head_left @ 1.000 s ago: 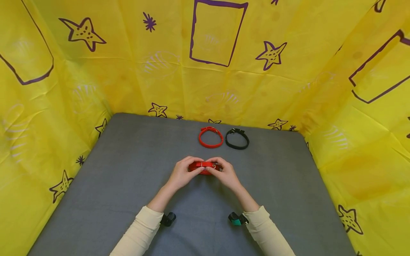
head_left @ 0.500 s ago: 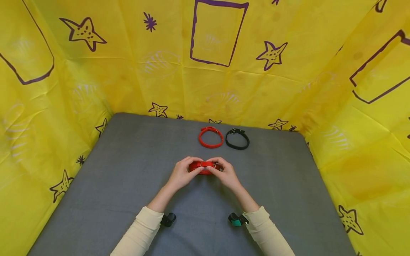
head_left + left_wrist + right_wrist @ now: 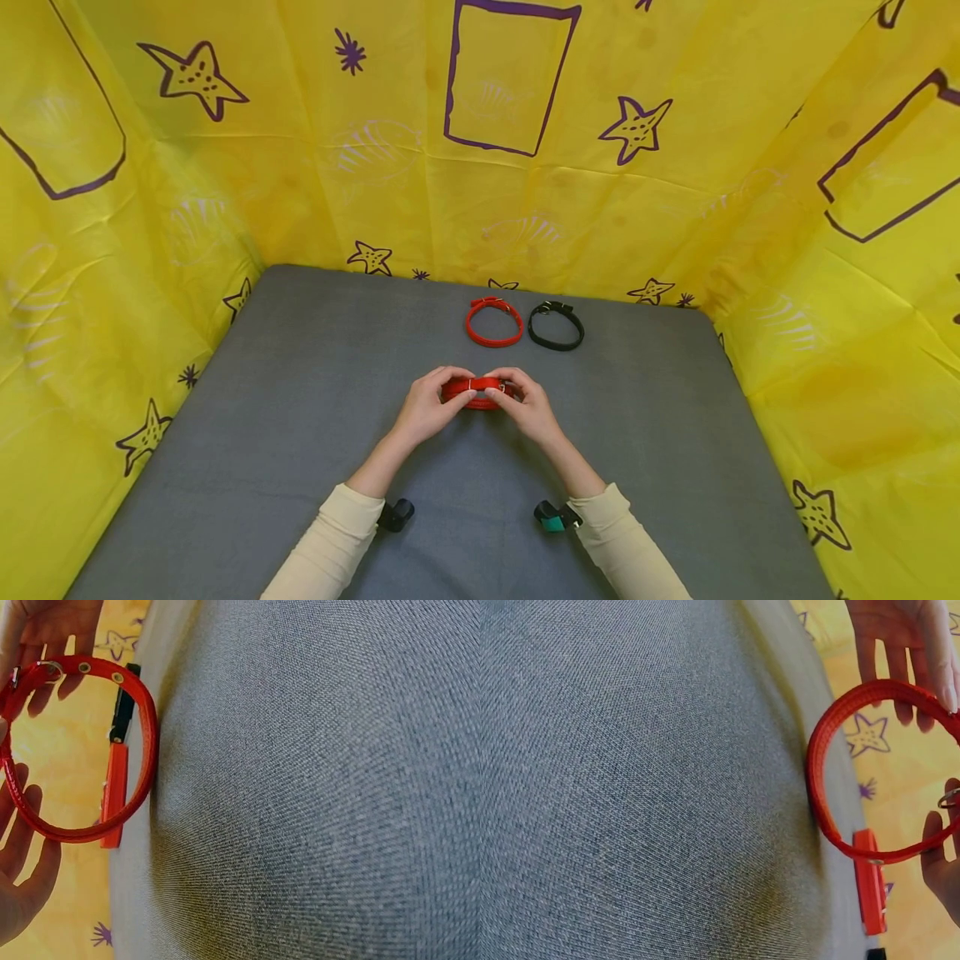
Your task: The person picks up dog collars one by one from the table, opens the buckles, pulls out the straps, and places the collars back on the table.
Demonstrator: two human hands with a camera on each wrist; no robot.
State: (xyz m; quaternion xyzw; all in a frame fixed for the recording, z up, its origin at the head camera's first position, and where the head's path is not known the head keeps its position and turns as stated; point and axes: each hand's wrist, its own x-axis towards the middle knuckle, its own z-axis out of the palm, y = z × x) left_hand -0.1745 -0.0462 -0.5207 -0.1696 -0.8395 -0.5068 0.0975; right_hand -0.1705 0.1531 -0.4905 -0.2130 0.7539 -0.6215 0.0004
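Both hands hold a red buckled collar (image 3: 482, 402), like a pet collar, closed into a loop and standing on edge at the table's middle. My left hand (image 3: 430, 406) pinches its upper left with thumb and fingers. My right hand (image 3: 528, 407) pinches the upper right, by the metal buckle. In the left wrist view the collar (image 3: 151, 750) shows metal eyelets and a ring, its lower edge against or just above the cloth. The right wrist view shows its ribbed inner face. Fingers partly hide the buckle.
Behind the hands a second red collar (image 3: 494, 342) lies looped, with a black collar (image 3: 556, 344) to its right. Grey cloth (image 3: 315, 358) covers the table. A yellow curtain (image 3: 300, 192) with purple drawings encloses the back and sides.
The right thumb and fingers shift slightly rightward over the strap by the buckle. The left hand and the two collars behind stay where they were.
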